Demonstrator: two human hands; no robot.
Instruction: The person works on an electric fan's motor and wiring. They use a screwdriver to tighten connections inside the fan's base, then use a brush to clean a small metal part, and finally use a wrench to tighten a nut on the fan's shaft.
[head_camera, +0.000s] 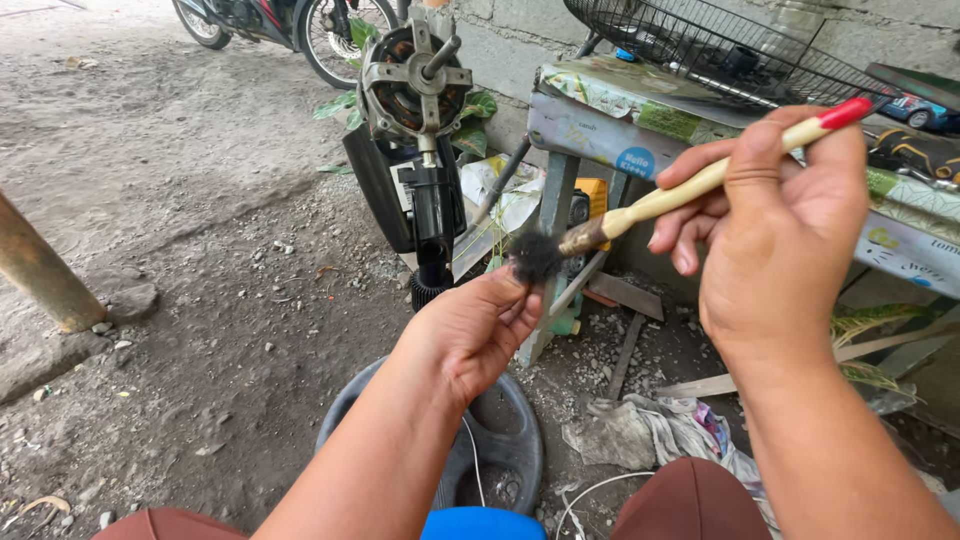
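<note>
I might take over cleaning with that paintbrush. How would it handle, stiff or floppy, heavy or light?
The paintbrush probably feels light: the right hand holds it with fingertips alone. Its pale wooden handle looks rigid and straight. The dark bristles seem soft, since the left hand is pinching them into a clump.

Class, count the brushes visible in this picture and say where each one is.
1. The paintbrush is held in the right hand, its dark bristles touched by the left hand. Others may be hidden.

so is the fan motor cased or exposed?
Exposed: the fan motor stands upright with windings and shaft bare; the wire guard lies apart on the bench.
</note>
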